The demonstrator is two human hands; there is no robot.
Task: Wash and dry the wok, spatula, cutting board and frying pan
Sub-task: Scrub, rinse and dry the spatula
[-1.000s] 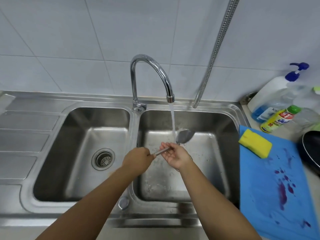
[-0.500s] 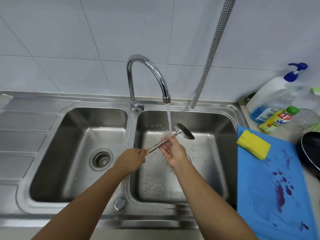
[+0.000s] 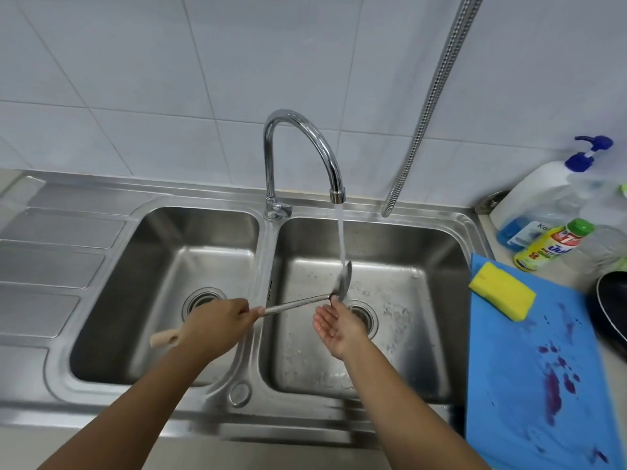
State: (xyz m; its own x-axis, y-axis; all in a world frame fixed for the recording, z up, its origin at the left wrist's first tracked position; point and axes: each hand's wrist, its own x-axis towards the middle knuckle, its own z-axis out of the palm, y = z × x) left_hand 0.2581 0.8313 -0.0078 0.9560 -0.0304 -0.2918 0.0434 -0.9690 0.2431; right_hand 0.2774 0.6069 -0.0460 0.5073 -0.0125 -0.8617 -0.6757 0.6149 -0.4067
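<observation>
My left hand (image 3: 217,322) grips the metal spatula (image 3: 298,305) by its handle, with the wooden end sticking out behind the fist. The blade, turned on edge, sits under the running water from the tap (image 3: 305,157) over the right basin (image 3: 424,252). My right hand (image 3: 334,325) is palm up and wet, fingertips touching the base of the blade. A blue cutting board (image 3: 529,385) with purple stains lies on the counter at the right, a yellow sponge (image 3: 502,295) on its far corner. The dark rim of a pan (image 3: 614,307) shows at the right edge.
The left basin (image 3: 152,266) holds only its drain. A ribbed draining board (image 3: 51,266) lies at far left. Soap bottles, one with a blue pump (image 3: 556,191) and one yellow with a green cap (image 3: 549,247), stand at the back right. A metal hose (image 3: 431,106) hangs beside the tap.
The spatula blade has turned from flat to edge-on under the stream. My left hand pulled back toward the divider, and my right hand let go of the shaft and opened palm up.
</observation>
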